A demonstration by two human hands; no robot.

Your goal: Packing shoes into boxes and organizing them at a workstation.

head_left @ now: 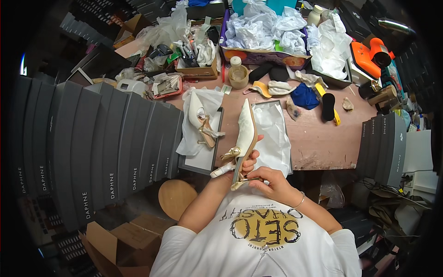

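Note:
A white pointed shoe (246,127) with a tan sole edge and a gold ornament is held up in front of me, toe pointing away. My left hand (250,162) is closed around its rear part from below. At the heel end my right hand (272,183) pinches a thin dark, shiny piece; whether it is a tool or part of the shoe I cannot tell. A matching white shoe (197,111) lies to the left on white tissue paper, its strap and heel partly wrapped in clear film. That paper rests over a dark open shoebox part (196,162).
White tissue fills another open box (273,134) right behind the held shoe. Grey shoeboxes (99,152) stand in a long row at left, more (380,143) at right. Across the table's back are a glue jar (238,76), a blue cloth (304,96), a yellow-black brush (328,107) and an orange tool (366,59).

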